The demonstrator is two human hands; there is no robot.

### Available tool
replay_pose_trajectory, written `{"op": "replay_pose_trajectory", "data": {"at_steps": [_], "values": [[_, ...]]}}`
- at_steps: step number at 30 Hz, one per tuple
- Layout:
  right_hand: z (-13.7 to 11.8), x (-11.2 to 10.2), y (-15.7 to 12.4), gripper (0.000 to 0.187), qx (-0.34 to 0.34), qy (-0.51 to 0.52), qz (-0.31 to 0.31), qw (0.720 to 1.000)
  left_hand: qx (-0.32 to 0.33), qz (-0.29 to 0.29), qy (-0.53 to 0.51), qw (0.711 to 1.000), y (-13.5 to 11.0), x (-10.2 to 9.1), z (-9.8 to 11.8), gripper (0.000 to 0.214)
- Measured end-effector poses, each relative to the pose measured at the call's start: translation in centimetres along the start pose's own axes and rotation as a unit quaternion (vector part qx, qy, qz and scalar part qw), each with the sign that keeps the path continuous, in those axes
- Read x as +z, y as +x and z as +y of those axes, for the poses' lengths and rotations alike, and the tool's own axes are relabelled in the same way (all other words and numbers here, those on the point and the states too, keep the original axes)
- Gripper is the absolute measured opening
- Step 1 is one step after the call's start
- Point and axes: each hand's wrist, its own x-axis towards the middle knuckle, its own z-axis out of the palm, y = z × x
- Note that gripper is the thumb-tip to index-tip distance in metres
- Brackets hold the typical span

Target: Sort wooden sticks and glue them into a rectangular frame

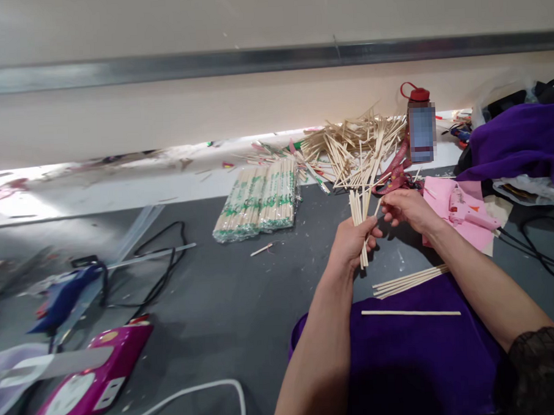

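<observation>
My left hand (355, 238) is closed around a small bundle of thin wooden sticks (358, 207), which stand nearly upright and fan out a little at the top. Just to its right, my right hand (403, 208) has its fingertips pinched on a single wooden stick that slants beside the bundle. Below my hands, several more sticks (406, 281) lie side by side near the edge of a purple cloth (402, 349). One separate stick (410, 313) rests across that cloth.
A loose heap of sticks (357, 143) lies at the back, beside a red-capped bottle (420, 128). Plastic-wrapped stick packs (258, 199) sit left of my hands. A pink glue gun (470, 211) is at right; a magenta device (91, 378) and cables lie at left.
</observation>
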Motion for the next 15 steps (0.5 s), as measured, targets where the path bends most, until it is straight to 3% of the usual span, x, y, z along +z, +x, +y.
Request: {"op": "replay_pose_trajectory", "data": {"at_steps": [7,12,15], "values": [[-0.26,0.18,-0.22,0.007,-0.020,-0.073,0.018,0.997,0.013,-0.002,0.036,0.999,-0.17,0.25,0.08,0.013],[-0.02,0.19,-0.04,0.010,-0.086,-0.176,0.061,0.979,0.013,-0.003,0.028,1.000,-0.23,0.36,0.11,0.013],[-0.16,0.38,-0.21,0.010,-0.083,-0.140,0.054,0.985,-0.005,-0.035,-0.013,0.999,-0.11,0.01,0.17,0.019]]}}
